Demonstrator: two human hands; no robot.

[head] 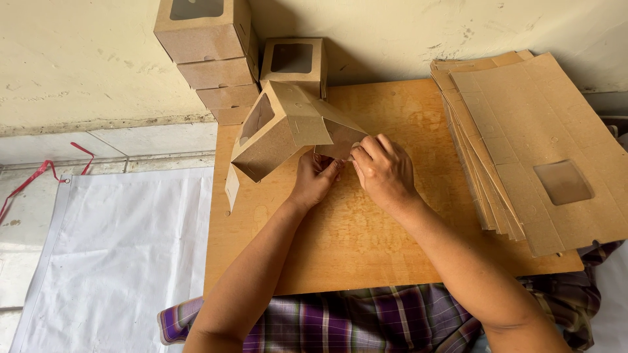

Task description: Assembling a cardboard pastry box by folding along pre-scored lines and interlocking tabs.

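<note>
Item: half-folded kraft box (278, 131) with a clear window, tilted above the far-left part of the wooden board (366, 248). Judged light, thin, easily creased; best held at flap edges and corners, away from the window film. Left hand (315, 178) closed on the flap's underside. Right hand (384, 170) pinched shut on the same flap. Behind the board's far-left corner: 5 finished boxes (216, 59), stacked at the wall. On the board's right edge: flat blanks (530, 144). Left of the board: white sheet (124, 248).
</note>
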